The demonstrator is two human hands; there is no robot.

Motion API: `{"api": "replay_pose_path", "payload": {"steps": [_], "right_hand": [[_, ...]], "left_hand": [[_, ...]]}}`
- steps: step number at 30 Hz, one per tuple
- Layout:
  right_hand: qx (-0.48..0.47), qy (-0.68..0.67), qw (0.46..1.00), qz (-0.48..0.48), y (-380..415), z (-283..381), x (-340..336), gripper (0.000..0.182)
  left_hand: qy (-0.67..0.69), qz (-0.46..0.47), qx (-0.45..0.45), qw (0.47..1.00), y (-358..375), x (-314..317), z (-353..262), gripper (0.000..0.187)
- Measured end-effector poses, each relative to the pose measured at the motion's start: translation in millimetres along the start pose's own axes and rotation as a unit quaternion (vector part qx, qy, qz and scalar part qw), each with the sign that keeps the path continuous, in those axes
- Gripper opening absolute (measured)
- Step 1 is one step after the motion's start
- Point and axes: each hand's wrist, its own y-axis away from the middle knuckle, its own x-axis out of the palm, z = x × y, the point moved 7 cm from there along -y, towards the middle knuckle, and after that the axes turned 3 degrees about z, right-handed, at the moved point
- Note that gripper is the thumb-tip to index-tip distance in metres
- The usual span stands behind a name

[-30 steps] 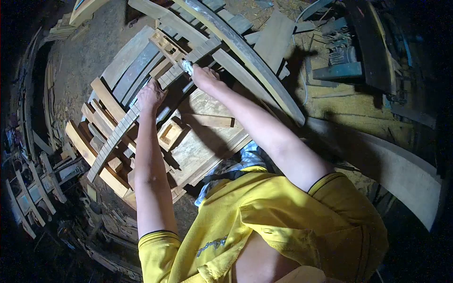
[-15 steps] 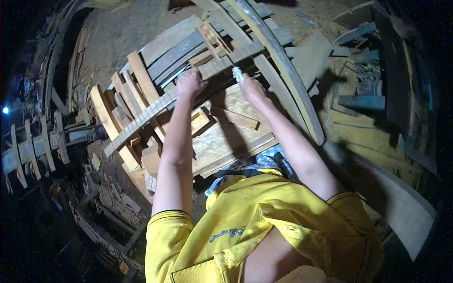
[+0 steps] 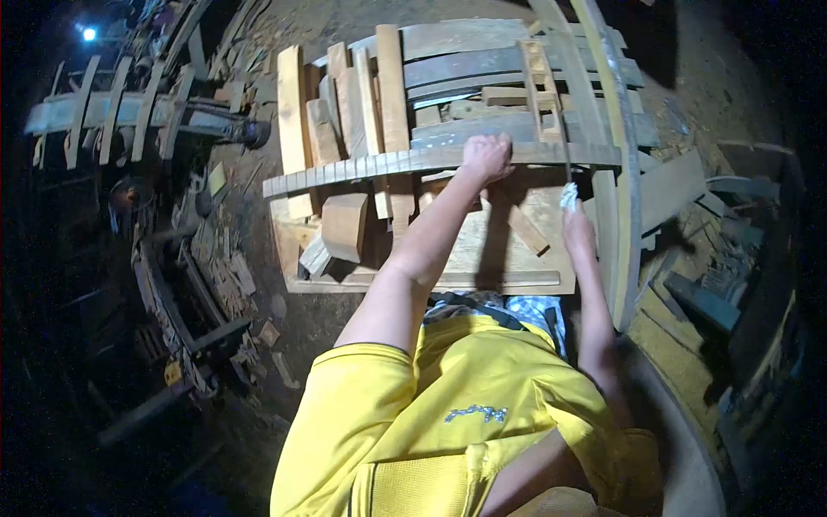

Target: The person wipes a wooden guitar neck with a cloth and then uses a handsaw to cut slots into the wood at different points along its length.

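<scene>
A long, slightly curved wooden strip [image 3: 379, 165] with many crosswise marks along it lies across the work surface. My left hand [image 3: 488, 158] is closed over this strip, right of its middle. In my right hand [image 3: 577, 226] is a tool with a white wrapped handle [image 3: 569, 196]; its thin blade [image 3: 567, 164] points away from me and meets the strip near its right end. Below the strip, a small wooden bar [image 3: 524, 226] and a wooden block [image 3: 345, 226] rest on a pale board [image 3: 469, 258].
Upright-lying planks [image 3: 392, 90] and grey boards [image 3: 465, 65] are beyond the strip. A long curved beam [image 3: 631, 207] runs down the right side. Scrap wood [image 3: 228, 267] covers the floor at left, and a slatted piece [image 3: 112, 118] stands at upper left.
The view has turned and shifted, so the strip now appears nearly level and farther right. My left hand still grips the strip, and my right hand still holds the tool.
</scene>
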Motion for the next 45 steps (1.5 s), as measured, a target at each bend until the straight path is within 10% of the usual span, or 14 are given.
{"api": "replay_pose_path", "payload": {"steps": [26, 45], "right_hand": [[-0.055, 0.019, 0.998, -0.014, 13, -35, 12, 0.033], [-0.058, 0.046, 0.997, -0.001, 20, -44, 9, 0.031]], "left_hand": [[-0.017, -0.052, -0.014, 0.998, 1, 13, 1, 0.033], [0.026, -0.035, -0.051, 0.998, 22, 11, -11, 0.055]]}}
